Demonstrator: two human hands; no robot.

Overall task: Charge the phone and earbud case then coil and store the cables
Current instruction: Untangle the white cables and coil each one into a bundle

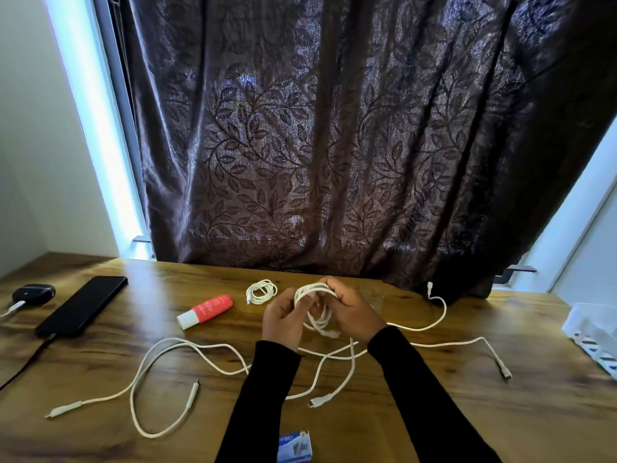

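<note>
Both hands hold a white cable coil (316,297) above the middle of the wooden table (434,412). My left hand (282,320) pinches the coil's left side and my right hand (350,310) curls round its top and right side. A finished small white coil (261,291) lies just left of the hands. Several loose white cables (173,369) sprawl over the table in front. At the far left a black phone (81,305) lies with a dark cable at its near end, and a dark earbud case (33,294) has a white plug in it.
A red and white tube (205,310) lies left of the hands. A white slotted basket (594,335) stands at the right edge. A small blue and white box (295,446) sits at the near edge. A dark patterned curtain (334,145) hangs behind the table.
</note>
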